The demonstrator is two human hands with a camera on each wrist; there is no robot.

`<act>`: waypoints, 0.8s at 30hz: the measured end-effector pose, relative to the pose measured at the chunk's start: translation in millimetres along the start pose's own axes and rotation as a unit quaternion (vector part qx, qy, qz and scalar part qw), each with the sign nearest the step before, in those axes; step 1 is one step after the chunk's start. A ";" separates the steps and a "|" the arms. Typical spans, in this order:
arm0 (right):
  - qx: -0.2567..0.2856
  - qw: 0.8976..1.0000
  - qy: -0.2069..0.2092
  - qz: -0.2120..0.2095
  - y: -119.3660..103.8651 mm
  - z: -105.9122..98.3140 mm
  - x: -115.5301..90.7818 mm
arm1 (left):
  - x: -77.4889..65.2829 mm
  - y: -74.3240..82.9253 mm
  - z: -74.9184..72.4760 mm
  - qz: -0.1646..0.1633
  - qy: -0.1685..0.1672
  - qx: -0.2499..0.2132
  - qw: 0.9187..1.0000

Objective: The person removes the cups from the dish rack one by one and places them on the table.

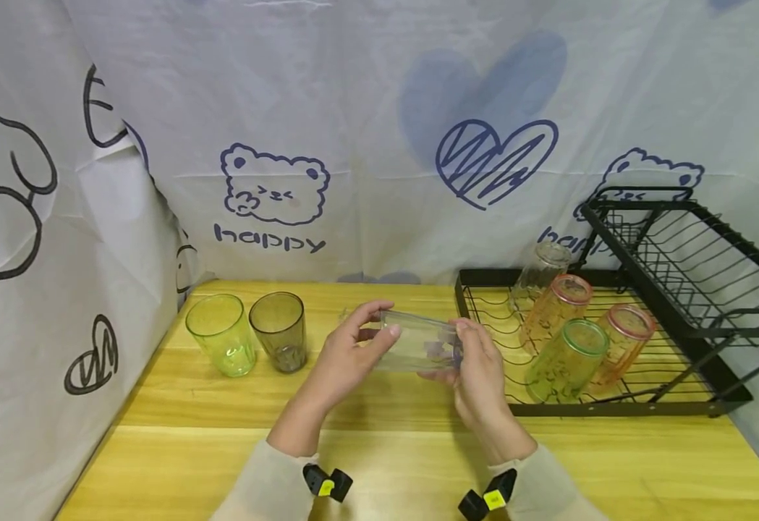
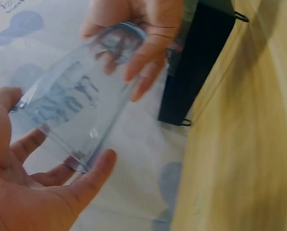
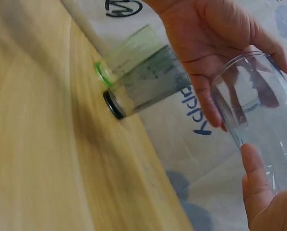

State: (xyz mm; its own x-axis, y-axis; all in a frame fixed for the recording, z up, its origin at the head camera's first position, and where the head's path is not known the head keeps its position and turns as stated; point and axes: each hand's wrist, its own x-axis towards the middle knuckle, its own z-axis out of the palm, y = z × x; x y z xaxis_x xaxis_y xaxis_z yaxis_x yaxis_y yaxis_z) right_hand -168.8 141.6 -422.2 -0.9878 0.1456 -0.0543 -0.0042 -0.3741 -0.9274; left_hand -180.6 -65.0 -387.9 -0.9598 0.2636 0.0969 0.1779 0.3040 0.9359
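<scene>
A clear drinking glass (image 1: 418, 346) with a bluish printed pattern is held on its side above the table, between both hands. My left hand (image 1: 346, 358) holds it at the open rim, thumb on one side and fingers on the other. My right hand (image 1: 481, 376) grips the base end, as the left wrist view shows with the glass (image 2: 78, 98) slanting between the two hands. In the right wrist view the glass (image 3: 266, 110) looks empty. Nearest the left hand stand an upright smoky grey glass (image 1: 279, 333) and a yellow-green glass (image 1: 223, 336).
A black wire dish rack (image 1: 620, 409) stands on the right of the wooden table (image 1: 379, 441). Its lower tray holds upside-down glasses: one clear (image 1: 540, 275), two pinkish-orange, one green (image 1: 568, 362). An upper rack tier (image 1: 653, 268) rises over its right side. A printed cloth hangs behind.
</scene>
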 end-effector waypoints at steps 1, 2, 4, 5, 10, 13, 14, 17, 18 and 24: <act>0.015 1.000 -0.005 0.009 1.7 0.3 -0.5 | -1.7 3.5 -2.8 -0.002 -0.006 0.014 1.000; 0.029 0.999 -0.011 0.019 3.5 0.4 -0.9 | -3.2 7.1 -5.2 -0.003 -0.011 0.026 1.000; 0.054 0.998 -0.021 0.038 5.9 1.5 -2.2 | -5.7 14.9 -10.0 -0.002 -0.022 0.053 0.998; 0.065 0.996 -0.025 0.046 6.8 2.1 -3.0 | -6.7 18.8 -12.2 -0.002 -0.029 0.068 0.997; 0.110 0.989 -0.033 0.088 11.3 5.7 -6.6 | -9.7 36.4 -19.4 0.009 -0.055 0.144 0.988; 0.122 0.985 -0.034 0.114 15.4 7.5 -9.0 | -11.5 43.9 -20.8 0.010 -0.058 0.181 0.982; 0.120 0.985 -0.033 0.122 16.6 7.7 -10.2 | -12.0 45.8 -20.9 0.008 -0.058 0.193 0.980; 0.086 0.987 -0.035 0.130 18.8 6.3 -14.0 | -12.5 49.9 -20.9 0.008 -0.056 0.227 0.972; 0.068 0.989 -0.038 0.127 18.7 5.3 -15.0 | -12.3 51.3 -21.0 0.009 -0.056 0.238 0.970; -0.099 0.992 -0.057 0.048 7.3 -11.9 -16.5 | -3.0 61.4 -23.6 0.027 -0.066 0.287 0.955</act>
State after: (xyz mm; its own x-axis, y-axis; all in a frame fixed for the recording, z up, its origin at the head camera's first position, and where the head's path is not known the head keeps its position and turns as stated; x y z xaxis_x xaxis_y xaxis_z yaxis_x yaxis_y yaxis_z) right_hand -150.7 147.4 -432.5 -0.9934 0.0101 -0.1139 0.1099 -0.1925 -0.9751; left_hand -171.9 -68.7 -322.7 -0.9166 0.3954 0.0602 0.3530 0.7290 0.5865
